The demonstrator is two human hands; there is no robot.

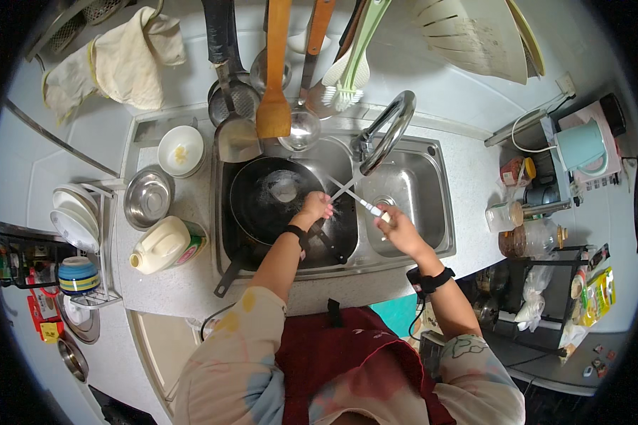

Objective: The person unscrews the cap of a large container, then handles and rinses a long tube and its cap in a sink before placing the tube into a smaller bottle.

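Water runs from the chrome faucet (391,133) onto the fingers of my left hand (315,207), which are curled above a black pan (255,212). Whether those fingers hold anything is hidden. My right hand (396,228) grips the pale handle of a slim tool (371,208). Its thin shaft points up and left across the water stream; its exact kind is unclear. The pan rests in the left basin of a steel double sink (446,212), with water in its bottom. A dark riveted handle (329,244) lies below my left hand.
Spatulas, ladles and a green-handled brush (351,79) hang over the sink's back. Left of it stand a white bowl (181,151), a steel bowl (148,199) and a plastic jug (165,247). The pan's long handle (231,273) overhangs the front rim. Jars (534,239) stand at right.
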